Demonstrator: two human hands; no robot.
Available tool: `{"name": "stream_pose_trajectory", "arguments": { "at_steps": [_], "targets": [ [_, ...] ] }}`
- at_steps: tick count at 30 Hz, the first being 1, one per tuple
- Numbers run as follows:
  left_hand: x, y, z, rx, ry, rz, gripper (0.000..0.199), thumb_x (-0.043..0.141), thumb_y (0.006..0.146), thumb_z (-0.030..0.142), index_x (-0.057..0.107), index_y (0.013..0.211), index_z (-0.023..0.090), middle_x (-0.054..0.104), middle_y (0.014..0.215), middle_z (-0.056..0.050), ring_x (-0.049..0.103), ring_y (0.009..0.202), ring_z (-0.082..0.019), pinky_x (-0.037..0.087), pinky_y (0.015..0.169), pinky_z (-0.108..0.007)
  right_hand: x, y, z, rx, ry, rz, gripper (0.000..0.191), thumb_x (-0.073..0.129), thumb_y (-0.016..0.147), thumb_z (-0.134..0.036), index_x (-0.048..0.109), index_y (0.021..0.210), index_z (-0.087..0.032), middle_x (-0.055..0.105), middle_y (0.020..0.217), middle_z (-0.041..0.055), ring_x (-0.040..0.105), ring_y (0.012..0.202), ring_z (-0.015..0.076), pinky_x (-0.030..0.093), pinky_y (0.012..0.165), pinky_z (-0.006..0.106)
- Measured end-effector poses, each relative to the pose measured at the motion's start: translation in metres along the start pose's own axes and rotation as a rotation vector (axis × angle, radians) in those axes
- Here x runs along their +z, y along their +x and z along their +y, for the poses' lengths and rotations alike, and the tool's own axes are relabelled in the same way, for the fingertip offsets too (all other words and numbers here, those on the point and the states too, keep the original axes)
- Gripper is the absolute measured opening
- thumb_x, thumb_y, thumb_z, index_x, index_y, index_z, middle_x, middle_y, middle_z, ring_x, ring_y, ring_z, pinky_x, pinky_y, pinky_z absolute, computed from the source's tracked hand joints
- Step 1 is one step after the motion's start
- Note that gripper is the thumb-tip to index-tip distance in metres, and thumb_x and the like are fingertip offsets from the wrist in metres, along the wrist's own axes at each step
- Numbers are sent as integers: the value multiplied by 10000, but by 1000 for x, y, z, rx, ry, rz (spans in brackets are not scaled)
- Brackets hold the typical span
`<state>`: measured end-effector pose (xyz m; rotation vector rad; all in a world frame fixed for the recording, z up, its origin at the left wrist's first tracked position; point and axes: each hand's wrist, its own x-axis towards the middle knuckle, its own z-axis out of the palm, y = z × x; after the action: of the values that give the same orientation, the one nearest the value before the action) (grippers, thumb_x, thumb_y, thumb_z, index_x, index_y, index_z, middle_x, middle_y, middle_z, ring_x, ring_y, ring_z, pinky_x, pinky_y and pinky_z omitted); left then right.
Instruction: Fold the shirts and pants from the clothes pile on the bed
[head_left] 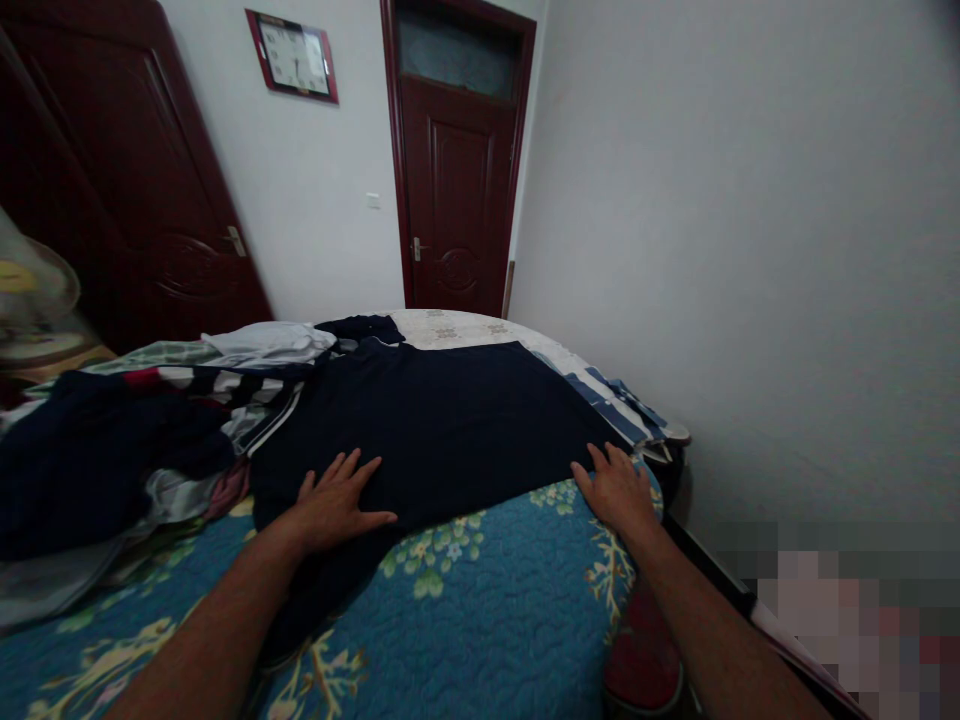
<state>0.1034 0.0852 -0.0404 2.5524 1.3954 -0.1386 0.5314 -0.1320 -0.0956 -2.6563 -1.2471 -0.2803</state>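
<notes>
A dark navy garment (pixel 450 430) lies spread over the bed, with a white-striped edge at its left. My left hand (pixel 337 505) rests flat on its near left part, fingers apart, holding nothing. At the garment's near right corner is my right hand (pixel 615 485), its fingers spread, partly over the blue floral quilt (pixel 480 610). A fold of the dark cloth hangs toward me beneath my left wrist.
A heap of clothes (pixel 112 450) covers the left side, with a white garment (pixel 270 343) behind it. Blue-and-white striped cloth (pixel 607 400) lies at the right edge. A fan (pixel 34 290) stands far left. The wall (pixel 735 250) bounds the right.
</notes>
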Motion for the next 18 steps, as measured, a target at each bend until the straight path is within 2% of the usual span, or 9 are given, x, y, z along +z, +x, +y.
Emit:
{"name": "stream_pose_trajectory", "arguments": {
  "at_steps": [3,6,9,11,14,18],
  "targets": [
    [-4,-7,2,-8,2,1,1124,647,766,838,403,1672,218,207,1768,-214,147,1633,-482,160,1254,-757,-3,-1,-3,11,-25,49,637,454,1014,-562,642,1479,-169,529,1582,228,472,1470,417,329,1193,676],
    [-19,-12,15,105,-9,-52,995,680,790,782,482,1629,286,277,1764,-168,175,1637,-455,148,1265,-742,-12,4,-11,-80,-10,40,525,482,1013,-464,711,1371,-157,595,1515,221,537,1405,401,325,1206,660],
    [-33,-5,40,302,-40,-118,835,691,853,695,499,1603,384,334,1756,-105,208,1640,-409,152,1276,-717,-26,17,-36,-292,106,4,462,498,1015,-378,728,1337,-140,606,1510,196,547,1413,329,365,1233,514],
    [-36,8,59,401,-56,-118,680,618,944,634,536,1574,391,392,1731,-99,243,1634,-389,170,1280,-700,-33,29,-61,-440,200,-12,455,490,1027,-343,719,1352,-123,599,1525,180,537,1433,276,379,1237,408],
    [-26,34,78,479,-77,-55,498,478,1054,488,608,1515,353,502,1660,-102,342,1600,-362,228,1278,-669,-34,46,-107,-587,279,-51,470,441,1059,-328,685,1413,-138,584,1553,148,507,1467,239,369,1248,369],
    [3,59,77,394,-129,153,510,469,1062,389,574,1546,267,529,1632,-125,385,1576,-349,251,1292,-616,-15,65,-158,-643,259,-175,524,393,1088,-362,585,1534,-164,520,1620,143,450,1518,260,353,1260,435]
  ]
}}
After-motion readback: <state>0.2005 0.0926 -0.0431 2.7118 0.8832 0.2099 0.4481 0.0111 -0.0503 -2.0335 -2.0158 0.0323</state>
